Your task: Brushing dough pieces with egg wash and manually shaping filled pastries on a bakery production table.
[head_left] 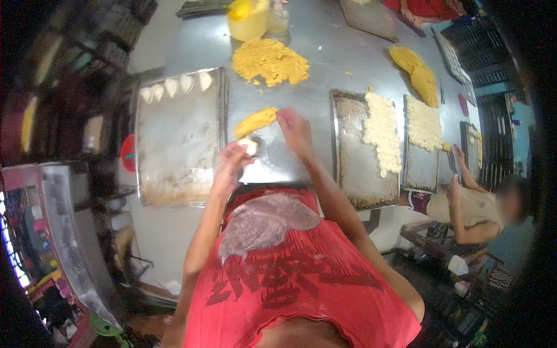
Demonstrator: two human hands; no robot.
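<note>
My left hand (232, 159) holds a small pale piece of dough (249, 145) between its thumb and fingers, just above the metal table. Beyond it lies a lumpy roll of yellow filling (255, 122), slanting up to the right. At that roll's right end, the fingers of my right hand (295, 130) are closed in a pinch. Whether a bit has come loose between those fingertips is too small to see. Farther back sits a crumbly heap of yellow filling (271, 62).
On the left, a baking tray (180, 139) carries several folded dough pieces (172, 87) along its far edge. Right of me, trays (365, 191) hold rows of pale dough pieces (383, 133). A yellow bucket (248, 23) stands behind the heap. Another person (476, 203) works at the right; a red-clothed person (426, 8) is opposite.
</note>
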